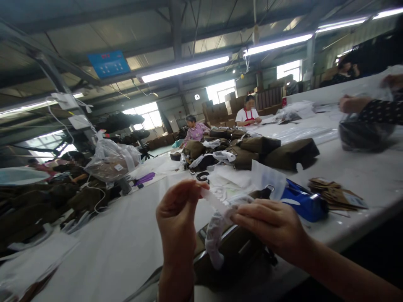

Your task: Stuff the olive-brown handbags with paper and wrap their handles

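Observation:
In front of me lies a dark olive bag (233, 256), its curved handle (214, 241) wrapped in crinkled white paper. A short whitish strip that looks like tape (215, 201) stretches between my hands, above the handle. My left hand (178, 220) is closed, pinching the strip's left end between thumb and fingers. My right hand (273, 224) is closed at the strip's other end, its fingertips pressed on the white-wrapped handle. Beyond my right fingers stands a blue tape dispenser (305, 201). Part of the bag is hidden by my right hand and forearm.
Similar olive bags (252, 151) are heaped farther along the white table (116, 247). Brown paper tags (335, 193) lie right of the dispenser. A co-worker's hand (354, 104) is over a plastic-wrapped dark bag (362, 134). More dark bags (22, 218) fill the left side.

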The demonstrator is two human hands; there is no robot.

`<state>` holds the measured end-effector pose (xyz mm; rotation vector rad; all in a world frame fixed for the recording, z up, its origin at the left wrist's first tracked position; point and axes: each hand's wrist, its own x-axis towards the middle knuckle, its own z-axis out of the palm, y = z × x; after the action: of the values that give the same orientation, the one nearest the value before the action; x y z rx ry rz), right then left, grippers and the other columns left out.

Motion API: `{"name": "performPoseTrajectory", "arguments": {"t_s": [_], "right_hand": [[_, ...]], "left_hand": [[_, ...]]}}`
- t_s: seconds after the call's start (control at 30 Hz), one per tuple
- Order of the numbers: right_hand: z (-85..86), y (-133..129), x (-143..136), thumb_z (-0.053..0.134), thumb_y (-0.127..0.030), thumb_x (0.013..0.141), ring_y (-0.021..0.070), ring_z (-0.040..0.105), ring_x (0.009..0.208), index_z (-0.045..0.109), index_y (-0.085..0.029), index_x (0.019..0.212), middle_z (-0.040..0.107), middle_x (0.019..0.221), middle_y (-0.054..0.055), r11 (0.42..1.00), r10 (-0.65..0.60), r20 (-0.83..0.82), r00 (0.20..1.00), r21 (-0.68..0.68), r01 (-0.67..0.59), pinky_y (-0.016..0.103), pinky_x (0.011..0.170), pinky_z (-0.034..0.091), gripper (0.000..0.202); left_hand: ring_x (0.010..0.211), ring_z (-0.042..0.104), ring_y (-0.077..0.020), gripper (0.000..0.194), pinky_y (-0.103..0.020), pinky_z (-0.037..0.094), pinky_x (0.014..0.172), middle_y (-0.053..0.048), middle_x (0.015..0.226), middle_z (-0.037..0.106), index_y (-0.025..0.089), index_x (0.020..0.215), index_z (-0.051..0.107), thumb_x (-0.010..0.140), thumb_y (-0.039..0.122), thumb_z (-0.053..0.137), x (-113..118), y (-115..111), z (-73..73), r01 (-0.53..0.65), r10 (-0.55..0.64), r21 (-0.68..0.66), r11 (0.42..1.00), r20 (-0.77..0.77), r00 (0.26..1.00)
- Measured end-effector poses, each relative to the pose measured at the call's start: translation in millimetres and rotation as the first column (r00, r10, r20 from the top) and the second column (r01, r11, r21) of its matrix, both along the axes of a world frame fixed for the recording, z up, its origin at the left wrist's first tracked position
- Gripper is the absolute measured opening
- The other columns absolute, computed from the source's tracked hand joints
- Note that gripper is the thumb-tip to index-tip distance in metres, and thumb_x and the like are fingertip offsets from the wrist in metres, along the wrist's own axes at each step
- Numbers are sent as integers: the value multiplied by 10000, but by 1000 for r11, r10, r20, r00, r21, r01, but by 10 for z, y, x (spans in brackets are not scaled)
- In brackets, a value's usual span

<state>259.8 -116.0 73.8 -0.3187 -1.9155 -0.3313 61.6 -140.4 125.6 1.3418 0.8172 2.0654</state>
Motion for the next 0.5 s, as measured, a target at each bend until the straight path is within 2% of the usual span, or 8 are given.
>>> {"name": "performPoseTrajectory", "arguments": {"t_s": [0.1, 0.17, 0.2, 0.27, 0.33, 0.4, 0.43, 0.5], "right_hand": [[-141, 20, 27, 577, -122, 993, 147, 726, 909, 680, -156, 1188, 747, 1065, 77, 995, 7, -73, 997, -102, -14, 226, 789, 596, 223], [-207, 57, 18, 610, -157, 983, 181, 695, 1121, 611, -133, 1316, 699, 1241, 132, 977, -119, -115, 986, -191, 95, 231, 920, 584, 334], [-228, 82, 11, 613, -191, 987, 203, 671, 1186, 579, -126, 1362, 672, 1304, 151, 961, -190, -109, 976, -224, 162, 250, 959, 576, 382], [-240, 139, 2, 583, -246, 1009, 226, 675, 1191, 570, -134, 1385, 666, 1336, 147, 931, -269, -47, 962, -267, 247, 277, 949, 586, 393], [-214, 186, 8, 538, -230, 1027, 215, 728, 1082, 622, -155, 1326, 717, 1259, 110, 920, -274, 8, 962, -290, 264, 272, 876, 607, 319], [-156, 217, 25, 523, -188, 1020, 204, 756, 992, 670, -160, 1251, 750, 1188, 90, 915, -266, 21, 964, -310, 260, 262, 817, 613, 275], [-118, 230, 34, 522, -173, 1013, 205, 759, 978, 685, -159, 1227, 756, 1172, 89, 911, -262, 17, 965, -325, 253, 263, 810, 611, 269], [-29, 272, 49, 537, -177, 1007, 209, 757, 985, 703, -165, 1205, 760, 1165, 83, 903, -244, -3, 970, -364, 227, 271, 832, 605, 258]], "left_hand": [[886, 772, -187, 280, -251, 615, 765, -48, 977, 803, 227, 1069, 747, 895, 446, 733, -33, -50, -23, 21, -27, -74, 997, -76, 997], [980, 757, -237, 502, -286, 610, 767, -109, 1116, 777, 199, 1141, 727, 955, 626, 539, -35, -107, -42, 1, -50, -224, 975, -216, 975], [999, 747, -253, 599, -296, 600, 775, -128, 1134, 768, 182, 1140, 729, 965, 681, 447, -29, -134, -46, -13, -90, -303, 953, -324, 942], [921, 739, -246, 657, -289, 565, 758, -115, 1008, 782, 168, 1085, 748, 972, 703, 384, 3, -176, -36, -46, -220, -429, 902, -551, 805], [776, 712, -212, 552, -266, 521, 688, -58, 833, 767, 188, 1036, 750, 974, 650, 454, 62, -195, -13, -97, -326, -487, 868, -707, 628], [675, 680, -183, 361, -243, 476, 611, -12, 761, 747, 213, 1018, 736, 955, 529, 574, 133, -181, -4, -188, -283, -422, 887, -818, 501], [652, 676, -177, 275, -237, 458, 587, -3, 764, 751, 219, 1027, 729, 939, 455, 618, 167, -160, -9, -249, -195, -329, 911, -876, 442], [641, 688, -184, 187, -240, 428, 562, -13, 803, 771, 222, 1047, 728, 912, 323, 650, 224, -83, -43, -375, 97, -18, 927, -953, 288]]}}
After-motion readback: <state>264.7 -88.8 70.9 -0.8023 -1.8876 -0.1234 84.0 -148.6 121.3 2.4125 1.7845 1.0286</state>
